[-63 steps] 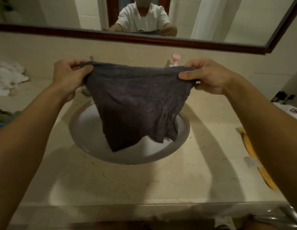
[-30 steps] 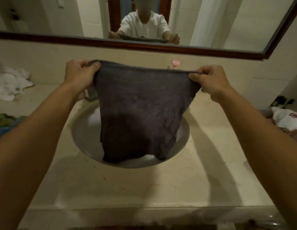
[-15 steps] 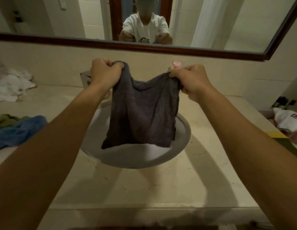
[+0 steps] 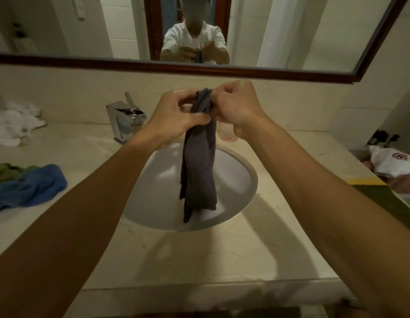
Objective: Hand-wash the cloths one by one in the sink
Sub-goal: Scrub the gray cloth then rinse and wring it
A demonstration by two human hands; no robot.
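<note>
A dark grey cloth (image 4: 199, 171) hangs folded in a narrow strip over the white oval sink (image 4: 243, 180). My left hand (image 4: 174, 118) and my right hand (image 4: 236, 106) meet at its top edge, and both pinch the bunched corners together. The cloth's lower end dangles just above the basin. On the counter at the left lie a blue cloth (image 4: 29, 187) and a green cloth (image 4: 6, 172).
A chrome faucet (image 4: 123, 120) stands behind the sink at the left. A pink cup (image 4: 227, 134) sits behind the sink, partly hidden by my right hand. White towels (image 4: 13, 122) are piled at the far left. A white bag (image 4: 392, 161) lies at the right edge.
My hands have come together from a wide spread, folding the grey cloth in half so it hangs narrow instead of flat and open.
</note>
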